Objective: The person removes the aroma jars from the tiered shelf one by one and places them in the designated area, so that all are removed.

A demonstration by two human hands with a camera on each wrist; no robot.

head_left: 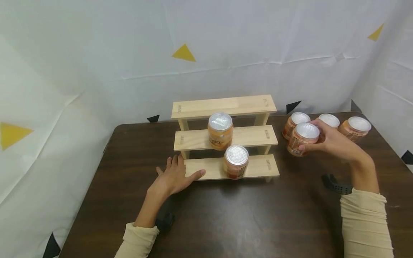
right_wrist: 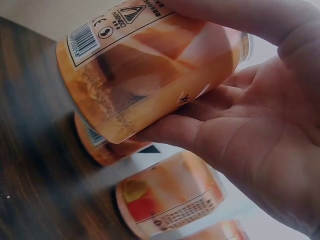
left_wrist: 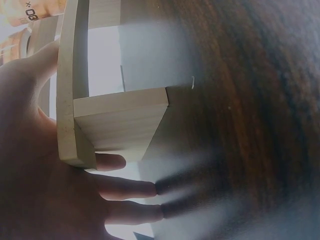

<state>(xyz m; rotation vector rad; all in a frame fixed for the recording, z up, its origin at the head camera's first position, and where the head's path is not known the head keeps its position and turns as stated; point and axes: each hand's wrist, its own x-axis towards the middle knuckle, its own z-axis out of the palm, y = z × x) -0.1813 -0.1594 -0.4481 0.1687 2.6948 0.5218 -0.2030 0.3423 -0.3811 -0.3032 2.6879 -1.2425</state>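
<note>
Head view: can [head_left: 300, 139] was gripped by right hand [head_left: 337, 142], thumb and fingers curled round it, right of wooden rack [head_left: 251, 136], near other cans [head_left: 355, 129]. Lowest shelf [head_left: 209, 167] was touched by left hand [head_left: 173, 178], fingers spread.
Left wrist: fingers were extended past shelf end.
Right wrist: can was held tilted.

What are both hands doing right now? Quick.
Left hand: open, touching the left end of the bottom shelf.
Right hand: closed, holding an orange can.
</note>
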